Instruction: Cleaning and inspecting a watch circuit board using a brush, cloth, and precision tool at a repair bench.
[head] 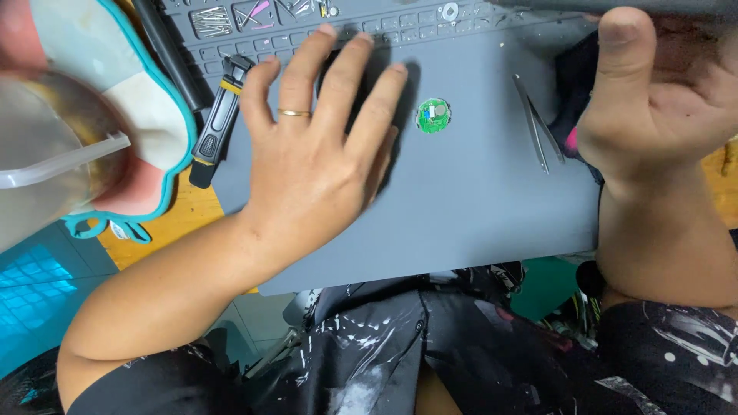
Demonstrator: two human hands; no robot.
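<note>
- Round green circuit board (pixel 433 115): lies on the grey work mat (pixel 477 207), between the hands, touched by neither; judged awaiting pickup, which calls for a fine pinch
- Left hand (pixel 319 154): flat, fingers spread, pressing the mat, grasping nothing
- Right hand (pixel 653 100): raised, thumb up, fingers hidden; grasp cannot be told
- Tweezers (pixel 538 131): just left of the right hand
- Utility knife (pixel 219 123): left of the left hand, at the mat's edge

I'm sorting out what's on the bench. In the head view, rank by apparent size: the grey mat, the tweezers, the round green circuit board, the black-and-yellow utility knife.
1. Grey mat
2. Utility knife
3. Tweezers, not far behind the knife
4. Round green circuit board
</note>
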